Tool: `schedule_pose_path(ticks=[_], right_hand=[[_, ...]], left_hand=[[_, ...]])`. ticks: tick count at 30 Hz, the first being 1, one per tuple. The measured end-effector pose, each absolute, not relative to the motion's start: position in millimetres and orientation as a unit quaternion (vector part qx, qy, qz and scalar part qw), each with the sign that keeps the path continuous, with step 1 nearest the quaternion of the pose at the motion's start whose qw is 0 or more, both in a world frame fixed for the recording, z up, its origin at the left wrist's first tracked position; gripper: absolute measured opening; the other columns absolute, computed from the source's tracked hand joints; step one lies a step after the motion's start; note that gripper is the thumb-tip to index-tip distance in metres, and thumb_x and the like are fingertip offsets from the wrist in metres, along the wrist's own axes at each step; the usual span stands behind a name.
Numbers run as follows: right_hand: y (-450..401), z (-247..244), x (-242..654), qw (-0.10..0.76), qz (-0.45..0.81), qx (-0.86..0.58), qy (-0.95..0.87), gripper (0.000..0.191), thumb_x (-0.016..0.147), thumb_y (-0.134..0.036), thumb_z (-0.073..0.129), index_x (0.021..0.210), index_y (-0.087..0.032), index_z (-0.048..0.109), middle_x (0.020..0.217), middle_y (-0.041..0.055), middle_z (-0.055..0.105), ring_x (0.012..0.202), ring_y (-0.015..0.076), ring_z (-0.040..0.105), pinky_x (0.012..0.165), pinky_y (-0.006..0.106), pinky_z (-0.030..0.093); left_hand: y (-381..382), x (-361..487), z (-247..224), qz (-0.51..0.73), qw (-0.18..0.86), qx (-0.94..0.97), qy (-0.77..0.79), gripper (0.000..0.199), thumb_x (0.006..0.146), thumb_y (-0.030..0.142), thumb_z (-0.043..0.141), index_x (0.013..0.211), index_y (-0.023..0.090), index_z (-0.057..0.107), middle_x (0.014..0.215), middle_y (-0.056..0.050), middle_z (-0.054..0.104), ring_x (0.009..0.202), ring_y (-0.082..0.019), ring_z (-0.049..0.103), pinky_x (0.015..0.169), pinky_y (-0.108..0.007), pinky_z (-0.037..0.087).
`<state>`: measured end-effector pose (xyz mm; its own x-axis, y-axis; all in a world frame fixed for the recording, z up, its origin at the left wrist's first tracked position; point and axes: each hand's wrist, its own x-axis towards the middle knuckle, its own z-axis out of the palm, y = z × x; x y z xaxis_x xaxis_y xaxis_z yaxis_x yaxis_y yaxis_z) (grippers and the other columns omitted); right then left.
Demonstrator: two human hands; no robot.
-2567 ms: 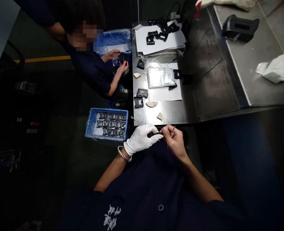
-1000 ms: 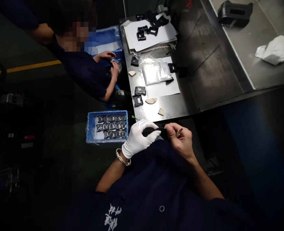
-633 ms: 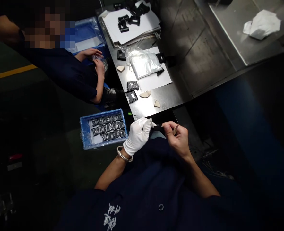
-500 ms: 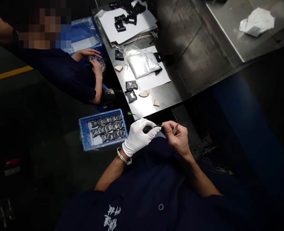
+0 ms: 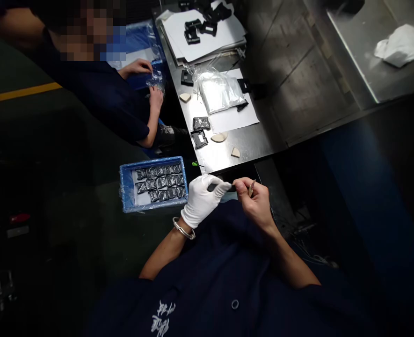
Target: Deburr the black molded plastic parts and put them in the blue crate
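My left hand point(image 5: 204, 199), in a white glove, is closed around a dark part point(image 5: 212, 187), mostly hidden by the fingers and palm. My right hand point(image 5: 255, 201) is bare, its thumb and finger pinched close to the left fingertips. A slim pointed tool point(image 5: 251, 188) with a pale lower part juts up from the right fist; its working end is hidden. Both hands are held in front of my body, just off the near end of the metal table point(image 5: 254, 150).
A blue crate point(image 5: 122, 187) with rows of wrapped black parts stands left of my hands. On the table lie black frame parts point(image 5: 199, 139), beige pieces point(image 5: 219, 137), a plastic-wrapped packet point(image 5: 221, 93) and stacked paper point(image 5: 175, 32). A co-worker's hands point(image 5: 155, 96) handle clear film.
The view has shifted slightly, so the table appears further right. My hands keep their pinched pose. The co-worker's hands are further apart, with clear film showing between them.
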<state>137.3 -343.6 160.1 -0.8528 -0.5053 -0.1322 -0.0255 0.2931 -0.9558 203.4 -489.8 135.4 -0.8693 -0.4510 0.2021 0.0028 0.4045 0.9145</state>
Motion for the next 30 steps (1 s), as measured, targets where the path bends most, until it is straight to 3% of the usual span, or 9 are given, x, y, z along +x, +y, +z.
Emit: schedule_pose_path(ticks=[3,9,13,16,18,21,26,30], right_hand=[[-345.9,155.5,132.8,0.225,-0.569,-0.185,0.769,0.032,0.096,-0.041,0.055,0.077,-0.016,0.061,0.058,-0.0043,0.042,0.051,0.0075,0.035,0.049,0.024,0.028],[-343.3,149.8,118.7,0.233,-0.553,-0.207,0.773,0.032,0.097,-0.042,0.053,0.078,-0.016,0.061,0.06,-0.0046,0.04,0.053,0.0078,0.033,0.052,0.024,0.028],[-337.0,153.4,95.5,0.238,-0.551,-0.216,0.77,0.033,0.096,-0.042,0.054,0.079,-0.016,0.061,0.059,-0.0046,0.04,0.054,0.0081,0.033,0.051,0.024,0.028],[-331.4,156.9,73.9,0.239,-0.559,-0.211,0.765,0.033,0.096,-0.043,0.054,0.078,-0.016,0.061,0.058,-0.0048,0.039,0.053,0.0081,0.033,0.051,0.024,0.028],[-328.6,158.0,61.3,0.238,-0.558,-0.221,0.764,0.033,0.096,-0.042,0.054,0.078,-0.016,0.061,0.059,-0.0046,0.039,0.054,0.0082,0.033,0.052,0.024,0.028],[-326.7,156.7,48.3,0.241,-0.55,-0.241,0.762,0.033,0.097,-0.042,0.053,0.078,-0.016,0.06,0.06,-0.004,0.041,0.055,0.0086,0.034,0.053,0.025,0.029],[-327.4,150.8,35.5,0.257,-0.535,-0.27,0.758,0.033,0.097,-0.042,0.052,0.078,-0.017,0.06,0.061,-0.0036,0.041,0.056,0.0094,0.035,0.054,0.025,0.03],[-329.8,148.4,21.1,0.269,-0.531,-0.291,0.749,0.032,0.097,-0.042,0.053,0.078,-0.017,0.06,0.06,-0.0036,0.042,0.056,0.0091,0.036,0.055,0.025,0.03]], left_hand=[[-488.1,198.6,137.1,-0.499,0.227,0.171,-0.819,0.034,0.085,0.042,0.071,0.065,0.016,0.065,0.063,0.0,0.065,0.059,-0.011,0.058,0.062,-0.026,0.043],[-478.2,180.4,128.7,-0.45,0.272,0.226,-0.82,0.045,0.092,0.04,0.063,0.055,0.016,0.057,0.054,0.001,0.057,0.052,-0.009,0.049,0.058,-0.026,0.038],[-476.2,169.9,129.4,-0.509,0.23,0.223,-0.799,0.042,0.1,0.035,0.048,0.068,0.016,0.066,0.065,-0.003,0.066,0.062,-0.012,0.061,0.064,-0.026,0.044],[-474.6,160.4,135.0,-0.582,0.17,0.182,-0.774,0.025,0.093,0.038,0.061,0.085,0.016,0.072,0.081,-0.004,0.073,0.075,-0.014,0.067,0.071,-0.025,0.05],[-470.6,151.8,138.4,-0.591,0.166,0.188,-0.767,0.022,0.084,0.038,0.072,0.085,0.016,0.072,0.083,-0.004,0.073,0.075,-0.015,0.067,0.072,-0.025,0.051],[-460.7,135.9,139.0,-0.572,0.205,0.238,-0.758,0.025,0.084,0.037,0.072,0.073,0.015,0.068,0.073,-0.001,0.069,0.066,-0.012,0.061,0.065,-0.024,0.048],[-448.7,113.0,128.2,-0.504,0.259,0.343,-0.749,0.049,0.089,0.042,0.065,0.05,0.016,0.049,0.052,0.003,0.049,0.052,-0.008,0.042,0.056,-0.025,0.037],[-449.3,108.5,124.1,-0.476,0.252,0.371,-0.756,0.049,0.096,0.044,0.052,0.056,0.016,0.056,0.054,0.001,0.055,0.052,-0.01,0.049,0.056,-0.025,0.039]])
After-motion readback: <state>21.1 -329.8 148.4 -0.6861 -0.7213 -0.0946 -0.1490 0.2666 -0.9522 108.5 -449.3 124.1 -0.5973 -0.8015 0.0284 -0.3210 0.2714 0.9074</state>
